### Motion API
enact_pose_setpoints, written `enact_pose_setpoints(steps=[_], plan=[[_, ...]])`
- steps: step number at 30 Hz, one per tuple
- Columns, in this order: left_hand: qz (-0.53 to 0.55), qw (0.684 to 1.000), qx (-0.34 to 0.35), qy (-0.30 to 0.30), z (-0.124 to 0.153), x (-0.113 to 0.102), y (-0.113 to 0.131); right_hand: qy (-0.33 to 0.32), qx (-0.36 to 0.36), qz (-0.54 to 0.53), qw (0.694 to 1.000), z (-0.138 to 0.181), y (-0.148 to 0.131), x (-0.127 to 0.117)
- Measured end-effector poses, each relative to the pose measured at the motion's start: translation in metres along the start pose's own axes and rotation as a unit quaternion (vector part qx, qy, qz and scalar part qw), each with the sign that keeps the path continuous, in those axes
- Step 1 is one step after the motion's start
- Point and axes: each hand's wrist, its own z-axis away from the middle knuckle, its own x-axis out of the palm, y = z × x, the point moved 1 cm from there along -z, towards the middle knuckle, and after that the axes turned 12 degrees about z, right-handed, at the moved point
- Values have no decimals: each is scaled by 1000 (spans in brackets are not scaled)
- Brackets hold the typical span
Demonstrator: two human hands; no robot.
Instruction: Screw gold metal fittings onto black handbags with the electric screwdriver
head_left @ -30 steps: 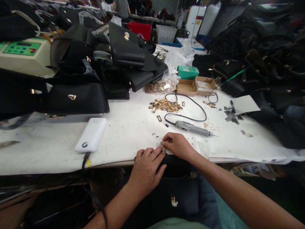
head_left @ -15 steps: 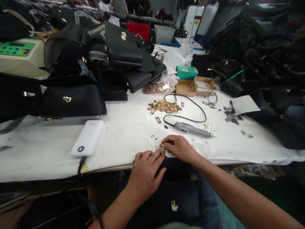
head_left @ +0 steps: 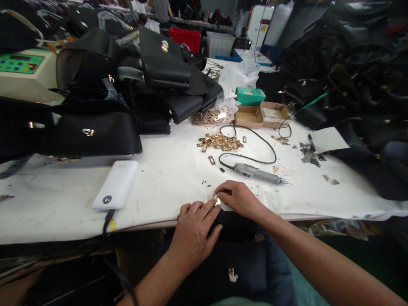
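At the table's front edge lies a black bag, its body hanging down over my lap with a gold clasp on it. My left hand rests flat on the bag's upper part, fingers stretched forward and thumb apart. Beside its index fingertip is a small gold metal fitting. My right hand is closed in a pinch at that fitting, thumb and finger at its upper end. The fingers partly cover the fitting. A grey electric screwdriver lies just beyond my right hand.
Gold frame-shaped fittings are heaped mid-table, near cardboard boxes and a green box. A white power bank with a cable lies left. Black bags pile up on the left. The screwdriver's cord loops across the table.
The gold fitting has tilted slightly under my fingers and shows a brighter face. Both hands stay nearly in place.
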Motion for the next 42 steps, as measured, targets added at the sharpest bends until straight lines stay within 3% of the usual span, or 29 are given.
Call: enact_pose_setpoints(steps=[9, 17, 32, 42], plan=[[-17, 1000, -2, -12, 0, 0, 0, 17, 67, -40, 997, 4, -3, -2], [-31, 999, -6, -26, -4, -3, 2, 21, 58, -4, 998, 3, -4, -2], [-29, 999, -2, -27, -6, -2, -2, -22, 59, -76, 995, 5, 6, -3], [-45, 998, -9, -36, -7, -4, 3, -3, 40, -22, 999, 2, 5, -3]])
